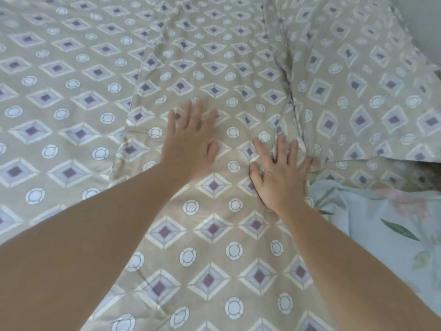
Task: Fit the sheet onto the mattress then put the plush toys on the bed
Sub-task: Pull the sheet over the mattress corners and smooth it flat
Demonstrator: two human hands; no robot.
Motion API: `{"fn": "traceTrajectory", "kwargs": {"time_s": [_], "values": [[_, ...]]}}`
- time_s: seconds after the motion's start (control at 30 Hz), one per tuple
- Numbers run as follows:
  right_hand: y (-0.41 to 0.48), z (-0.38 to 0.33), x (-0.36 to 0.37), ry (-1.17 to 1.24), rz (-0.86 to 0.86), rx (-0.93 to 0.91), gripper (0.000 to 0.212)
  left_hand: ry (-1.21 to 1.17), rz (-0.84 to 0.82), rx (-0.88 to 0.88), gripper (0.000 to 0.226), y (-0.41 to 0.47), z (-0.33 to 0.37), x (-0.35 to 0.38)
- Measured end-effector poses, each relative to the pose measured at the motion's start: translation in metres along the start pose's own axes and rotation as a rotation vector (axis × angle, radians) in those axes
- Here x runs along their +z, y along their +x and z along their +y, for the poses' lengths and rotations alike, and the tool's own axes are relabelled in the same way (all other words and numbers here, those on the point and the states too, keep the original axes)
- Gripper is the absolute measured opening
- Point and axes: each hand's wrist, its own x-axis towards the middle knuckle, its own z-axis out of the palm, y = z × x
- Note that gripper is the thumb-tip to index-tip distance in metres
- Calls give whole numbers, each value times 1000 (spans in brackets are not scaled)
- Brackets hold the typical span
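Observation:
A beige sheet (71,96) printed with purple diamonds and pale circles covers the bed across nearly the whole head view. A folded, wrinkled layer of it runs up the middle, with a raised crease to the right. My left hand (191,142) lies flat on that layer, fingers spread, slightly blurred. Just to its right, my right hand (279,175) presses palm-down on the sheet, its fingertips at the foot of the crease. Neither hand holds anything. No plush toys are in view.
A light blue cloth with pink flowers and green leaves (381,235) shows at the lower right beside the sheet's edge. A pale wall (427,25) stands at the top right corner.

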Motion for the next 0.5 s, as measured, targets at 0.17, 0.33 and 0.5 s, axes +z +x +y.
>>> {"fn": "traceTrajectory", "kwargs": {"time_s": [0.17,0.33,0.5], "values": [[1,3,7,33,22,10,58,63,-144,39,60,38,-12,15],[-2,2,5,38,43,8,59,-4,-103,-246,68,28,-87,9],[15,6,-10,54,132,-18,49,-7,-110,-248,73,30,-89,10]]}}
